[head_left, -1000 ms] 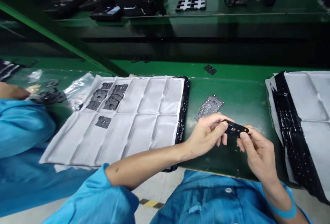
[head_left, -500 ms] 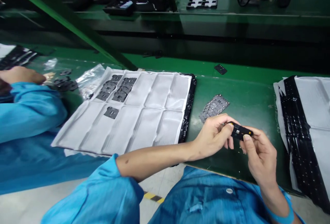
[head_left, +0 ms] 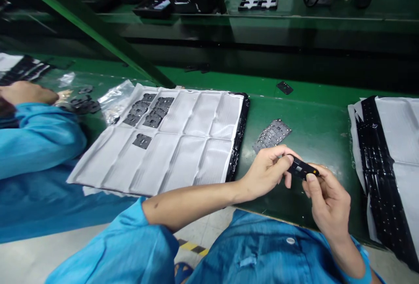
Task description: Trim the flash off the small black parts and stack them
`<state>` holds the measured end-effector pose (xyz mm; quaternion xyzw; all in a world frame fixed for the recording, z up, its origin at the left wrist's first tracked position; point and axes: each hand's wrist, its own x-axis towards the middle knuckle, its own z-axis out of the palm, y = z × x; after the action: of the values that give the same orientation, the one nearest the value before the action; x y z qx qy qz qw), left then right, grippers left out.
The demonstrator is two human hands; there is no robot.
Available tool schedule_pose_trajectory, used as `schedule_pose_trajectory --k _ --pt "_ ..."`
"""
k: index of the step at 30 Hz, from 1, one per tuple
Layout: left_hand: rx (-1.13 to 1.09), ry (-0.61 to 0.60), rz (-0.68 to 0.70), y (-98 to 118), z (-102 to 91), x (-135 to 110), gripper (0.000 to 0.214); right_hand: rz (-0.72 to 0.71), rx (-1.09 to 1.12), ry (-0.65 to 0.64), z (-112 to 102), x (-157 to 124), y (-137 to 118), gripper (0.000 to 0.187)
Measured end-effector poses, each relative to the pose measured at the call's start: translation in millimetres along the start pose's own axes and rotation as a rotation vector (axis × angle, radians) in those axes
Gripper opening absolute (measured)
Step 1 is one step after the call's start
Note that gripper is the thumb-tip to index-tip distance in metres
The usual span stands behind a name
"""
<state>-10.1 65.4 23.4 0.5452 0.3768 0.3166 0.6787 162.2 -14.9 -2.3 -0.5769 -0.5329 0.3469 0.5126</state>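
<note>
Both my hands hold one small black flat part [head_left: 301, 169] above the green bench's front edge. My left hand [head_left: 266, 171] pinches its left end between thumb and fingers. My right hand [head_left: 327, 199] pinches its right end, where a small yellow spot shows. Just beyond my hands a fanned stack of similar black parts [head_left: 271, 135] lies on the bench. To the left lies a black tray covered with a white sheet [head_left: 183, 144], with several black parts [head_left: 149, 113] in its far-left pockets and one alone [head_left: 142, 141] below them.
A second tray with a white sheet [head_left: 389, 153] lies at the right edge. A single black part [head_left: 284, 87] rests farther back on the bench. At left a co-worker's blue sleeve [head_left: 36, 138] and hand [head_left: 28, 93] lie near loose parts [head_left: 83, 104] and a plastic bag [head_left: 114, 100].
My hands have tilted the small part edge-on, lowering its right end a little. The view has shifted so everything sits further right in the frame.
</note>
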Motion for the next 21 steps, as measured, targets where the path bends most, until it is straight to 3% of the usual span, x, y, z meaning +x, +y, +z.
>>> schedule_pose_trajectory --k 5,9,14,21 --pt "-0.026 0.051 0.065 1 8.1 -7 0.032 0.055 0.099 0.113 7 -2 4 0.013" --pt "-0.083 0.013 0.046 -2 11.2 -12 0.037 0.040 0.137 0.177 10 0 6 0.013" --pt "-0.092 -0.013 0.045 -4 9.3 -11 0.041 -0.003 0.177 0.145 7 1 7 0.015" --pt "-0.028 -0.028 0.085 -1 5.4 -14 0.039 0.048 0.212 0.071 2 1 9 0.016"
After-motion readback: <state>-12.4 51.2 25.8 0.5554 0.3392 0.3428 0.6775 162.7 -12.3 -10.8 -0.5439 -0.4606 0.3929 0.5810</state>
